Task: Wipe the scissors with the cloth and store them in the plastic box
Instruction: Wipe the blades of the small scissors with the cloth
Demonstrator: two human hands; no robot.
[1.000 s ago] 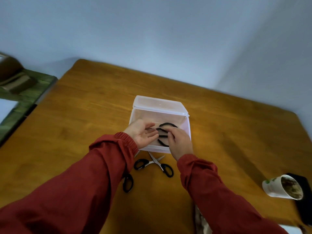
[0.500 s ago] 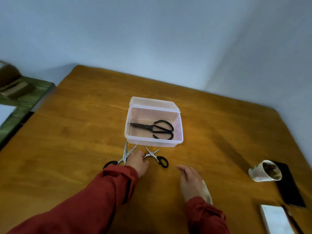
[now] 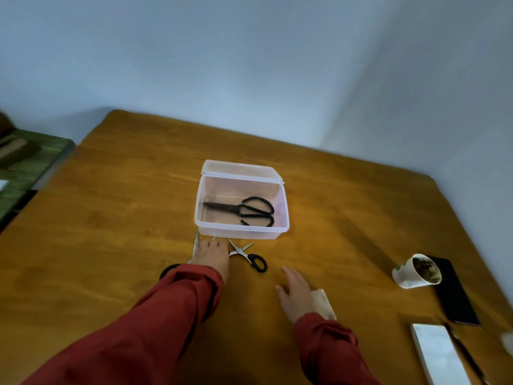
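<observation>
Left hand (image 3: 212, 255) covers the silver scissors (image 3: 196, 244), grip unclear; right hand (image 3: 295, 297) lies flat, apparently on the cloth (image 3: 323, 304).

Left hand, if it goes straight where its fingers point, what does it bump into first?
Most likely the plastic box. The left hand points its fingers away from the person, and the box's near wall stands just ahead of the fingertips. Whether they already touch is unclear.

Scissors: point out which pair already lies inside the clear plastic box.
The all-black scissors with big loop handles, in the clear plastic box. The small silver-bladed scissors and the silver-bladed pair under the left hand lie on the wooden table.
</observation>
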